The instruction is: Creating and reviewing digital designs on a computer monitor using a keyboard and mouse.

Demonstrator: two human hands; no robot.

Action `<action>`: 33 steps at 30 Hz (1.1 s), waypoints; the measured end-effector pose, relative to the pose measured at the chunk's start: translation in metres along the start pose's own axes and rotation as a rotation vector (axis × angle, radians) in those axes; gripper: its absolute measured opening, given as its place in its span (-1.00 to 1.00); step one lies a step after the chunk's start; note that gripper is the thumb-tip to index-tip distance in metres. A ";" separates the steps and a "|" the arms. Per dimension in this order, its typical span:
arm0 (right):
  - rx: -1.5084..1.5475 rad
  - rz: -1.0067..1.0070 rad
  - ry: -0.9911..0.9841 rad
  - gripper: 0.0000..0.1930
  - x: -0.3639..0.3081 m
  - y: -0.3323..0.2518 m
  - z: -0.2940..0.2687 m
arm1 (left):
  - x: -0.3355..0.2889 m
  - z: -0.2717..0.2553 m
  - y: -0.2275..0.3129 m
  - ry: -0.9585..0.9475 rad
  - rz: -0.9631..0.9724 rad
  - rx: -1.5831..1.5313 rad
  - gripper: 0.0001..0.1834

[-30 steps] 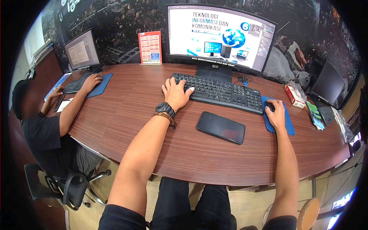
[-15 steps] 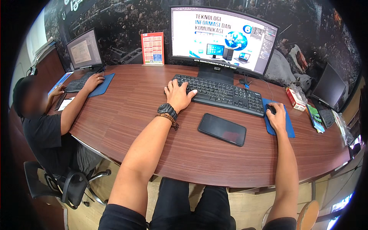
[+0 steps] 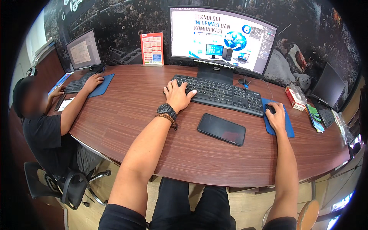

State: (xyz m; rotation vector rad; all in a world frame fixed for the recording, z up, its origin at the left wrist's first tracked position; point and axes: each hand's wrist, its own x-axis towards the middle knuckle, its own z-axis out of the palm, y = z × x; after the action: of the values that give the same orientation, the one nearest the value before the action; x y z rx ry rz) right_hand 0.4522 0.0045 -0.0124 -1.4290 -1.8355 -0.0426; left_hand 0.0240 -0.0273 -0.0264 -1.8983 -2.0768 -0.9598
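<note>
My left hand (image 3: 178,96) rests on the left end of a black keyboard (image 3: 222,94), its fingers spread over the keys; a dark watch (image 3: 166,110) and beaded bracelets circle that wrist. At the keyboard's right, my right hand (image 3: 276,117) is curled over a black computer mouse (image 3: 271,109), which its fingers partly cover. Beneath the mouse lies a blue mouse pad (image 3: 288,126). Behind the keyboard stands a wide monitor (image 3: 222,40) showing a page layout with a globe and computers. Between my forearms a black smartphone (image 3: 221,129) lies face up, its screen dark.
On the brown wooden desk (image 3: 126,111), a red desk calendar (image 3: 152,49) stands left of the monitor. To the right are a small red and white box (image 3: 295,99) and another dark monitor (image 3: 328,85). A co-worker (image 3: 50,126) sits at the far left, at another monitor (image 3: 83,50).
</note>
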 end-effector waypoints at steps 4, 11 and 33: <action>-0.017 -0.001 -0.004 -0.68 0.000 0.002 0.000 | 0.000 -0.001 0.001 -0.010 -0.010 0.002 -0.33; -0.036 0.019 0.000 -0.67 0.000 0.001 0.001 | 0.000 -0.002 0.007 -0.020 0.004 0.077 -0.32; -0.017 0.059 0.048 -0.67 -0.003 0.001 0.003 | 0.014 -0.014 -0.010 -0.037 -0.261 -0.026 -0.15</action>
State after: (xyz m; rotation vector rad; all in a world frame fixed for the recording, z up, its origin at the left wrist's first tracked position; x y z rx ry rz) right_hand 0.4518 0.0034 -0.0165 -1.4803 -1.7577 -0.0622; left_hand 0.0080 -0.0234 -0.0110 -1.6965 -2.3885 -1.0142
